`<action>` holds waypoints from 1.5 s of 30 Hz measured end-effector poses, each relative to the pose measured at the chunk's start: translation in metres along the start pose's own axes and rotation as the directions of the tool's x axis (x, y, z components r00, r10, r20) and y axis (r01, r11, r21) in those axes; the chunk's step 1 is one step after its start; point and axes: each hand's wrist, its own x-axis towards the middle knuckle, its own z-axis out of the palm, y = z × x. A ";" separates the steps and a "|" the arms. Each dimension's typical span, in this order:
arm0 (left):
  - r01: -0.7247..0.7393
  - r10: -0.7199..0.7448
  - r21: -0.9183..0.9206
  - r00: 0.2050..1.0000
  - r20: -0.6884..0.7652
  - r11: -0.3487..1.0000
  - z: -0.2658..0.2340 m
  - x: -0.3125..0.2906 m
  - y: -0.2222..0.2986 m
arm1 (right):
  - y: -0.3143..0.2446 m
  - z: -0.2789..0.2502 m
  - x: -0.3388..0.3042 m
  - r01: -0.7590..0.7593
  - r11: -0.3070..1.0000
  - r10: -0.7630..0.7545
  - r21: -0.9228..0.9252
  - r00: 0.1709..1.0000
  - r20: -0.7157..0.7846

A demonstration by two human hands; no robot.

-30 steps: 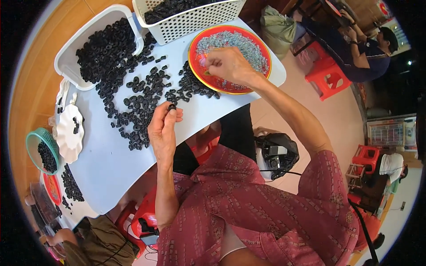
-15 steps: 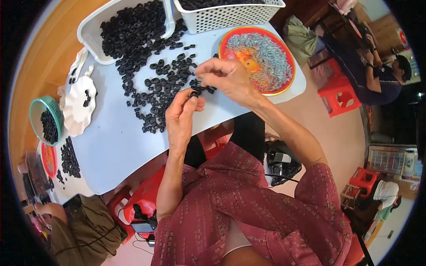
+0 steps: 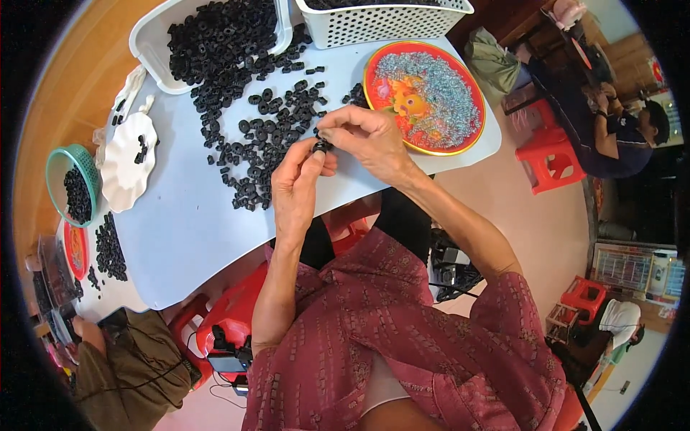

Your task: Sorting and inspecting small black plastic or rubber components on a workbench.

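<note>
Two bins [image 3: 152, 52] of black parts [image 3: 223, 39], black piece [image 3: 321, 146] in left grip [image 3: 295, 183], right grip [image 3: 377, 140] unclear

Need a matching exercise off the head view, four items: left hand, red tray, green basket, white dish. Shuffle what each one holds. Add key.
Column 1
1. Left hand
2. Red tray
3. Green basket
4. White scalloped dish

Column 2
A. Has a dense pile of black parts in it
B. Has only a few black pieces on it
C. Pinches one small black part
D. Is strewn with many small shiny pieces

Pairs: 1-C, 2-D, 3-A, 4-B
</note>
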 end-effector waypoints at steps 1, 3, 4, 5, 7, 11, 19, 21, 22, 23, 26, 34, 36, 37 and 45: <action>-0.004 0.004 -0.003 1.000 0.008 1.000 0.000 0.000 0.000 | 0.001 0.001 0.000 0.052 0.999 -0.052 0.002 0.998 -0.027; -0.021 0.021 0.001 1.000 0.007 1.000 -0.002 -0.001 -0.002 | -0.001 0.001 -0.002 0.045 0.999 -0.045 0.023 0.999 -0.004; -0.039 0.039 0.003 0.999 0.007 0.999 -0.002 -0.001 -0.003 | -0.003 0.000 -0.002 0.038 0.998 -0.039 0.041 0.999 0.020; -0.037 0.037 0.003 0.999 0.007 0.999 -0.002 -0.001 -0.003 | -0.006 -0.001 -0.003 0.037 0.998 -0.038 0.042 0.999 0.019; -0.031 0.031 0.021 1.000 0.000 0.999 -0.001 -0.001 -0.003 | -0.012 -0.004 -0.003 -0.004 0.997 0.010 -0.082 0.997 0.071; -0.025 0.024 0.047 1.000 0.012 0.999 0.000 0.000 0.000 | -0.006 -0.008 -0.002 -0.001 0.999 0.006 -0.042 0.994 0.106; -0.048 0.047 0.028 0.998 0.031 0.998 -0.002 0.001 -0.003 | -0.016 -0.007 -0.002 0.057 0.976 -0.030 -0.211 0.991 0.129; -0.050 0.049 0.032 0.998 0.033 0.998 -0.002 0.001 -0.001 | -0.013 -0.008 0.002 0.083 0.978 -0.050 -0.194 0.984 0.169; -0.052 0.050 0.037 0.998 0.038 0.998 -0.002 0.001 0.000 | -0.013 -0.009 0.006 0.108 0.979 -0.071 -0.174 0.976 0.204; -0.036 0.035 0.042 0.999 0.028 0.998 -0.002 0.001 0.000 | -0.016 -0.012 0.011 0.044 0.977 -0.003 -0.207 0.981 0.194; -0.007 0.007 0.020 1.000 -0.003 1.000 -0.002 -0.001 -0.001 | -0.021 -0.018 0.042 0.126 0.859 -0.083 -0.496 0.991 0.107; 0.024 -0.024 0.000 1.000 0.009 1.000 0.001 -0.003 0.003 | 0.005 -0.038 0.109 0.442 0.318 -0.134 -0.839 0.897 0.422; 0.037 -0.037 0.002 0.999 0.014 0.999 0.001 -0.003 0.003 | 0.002 -0.039 0.109 0.404 0.321 -0.093 -0.856 0.914 0.396; 0.038 -0.038 0.000 0.999 0.012 0.999 0.000 -0.002 0.003 | -0.004 -0.035 0.106 0.404 0.324 -0.090 -0.856 0.913 0.397; -0.026 0.026 -0.001 1.000 0.006 1.000 -0.003 0.000 -0.001 | -0.036 -0.028 0.048 0.133 0.850 0.018 -0.509 0.959 0.281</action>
